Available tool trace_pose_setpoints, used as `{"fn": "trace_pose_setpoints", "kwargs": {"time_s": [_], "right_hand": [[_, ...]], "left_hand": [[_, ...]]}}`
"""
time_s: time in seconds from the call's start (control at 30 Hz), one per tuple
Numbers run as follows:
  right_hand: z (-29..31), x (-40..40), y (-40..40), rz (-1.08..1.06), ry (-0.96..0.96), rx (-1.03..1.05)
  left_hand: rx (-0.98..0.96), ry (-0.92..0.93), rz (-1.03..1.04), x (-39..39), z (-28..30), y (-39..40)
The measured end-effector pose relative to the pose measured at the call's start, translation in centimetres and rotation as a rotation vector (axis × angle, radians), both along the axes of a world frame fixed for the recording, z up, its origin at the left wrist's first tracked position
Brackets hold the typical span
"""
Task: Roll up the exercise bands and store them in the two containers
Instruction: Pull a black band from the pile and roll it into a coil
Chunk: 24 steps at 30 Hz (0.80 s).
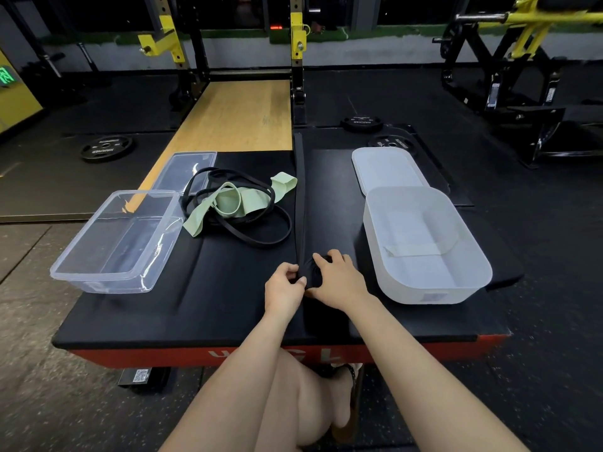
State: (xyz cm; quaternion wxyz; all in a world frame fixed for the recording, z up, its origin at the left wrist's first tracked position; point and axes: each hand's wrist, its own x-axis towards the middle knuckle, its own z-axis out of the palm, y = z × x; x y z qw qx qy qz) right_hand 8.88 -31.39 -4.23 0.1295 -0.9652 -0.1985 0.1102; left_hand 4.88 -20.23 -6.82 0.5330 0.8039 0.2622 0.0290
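Note:
A wide black exercise band (pixel 299 190) lies stretched away from me down the middle of the black padded table (pixel 228 305). Its near end is wound into a small roll (pixel 311 272). My left hand (pixel 284 288) pinches the roll's left side and my right hand (pixel 339 282) grips it from the right and above. A clear plastic container (pixel 81 275) stands at the left, a white frosted container (pixel 470 288) at the right. Between them, further back, lie light green bands (pixel 228 203) tangled with thin black loop bands (pixel 257 239).
The clear lid (pixel 202 158) lies behind the clear container, the white lid (pixel 385 168) behind the white one. Weight plates (pixel 106 147) lie on the gym floor, with a wooden platform (pixel 235 115) and yellow rack posts beyond. My knee is below the table's front edge.

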Motion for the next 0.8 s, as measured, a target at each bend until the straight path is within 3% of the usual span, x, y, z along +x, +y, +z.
{"fn": "trace_pose_setpoints", "kwargs": {"time_s": [0.6,0.8], "right_hand": [[1.2,2.8,-0.9,0.305,0.174,-0.066],[0.5,2.8,-1.2,0.261,0.222,0.006]], "left_hand": [[-0.021,0.006,0.041,0.2,0.1,0.3],[0.048,0.038,0.055,0.7,0.3,0.0]]}}
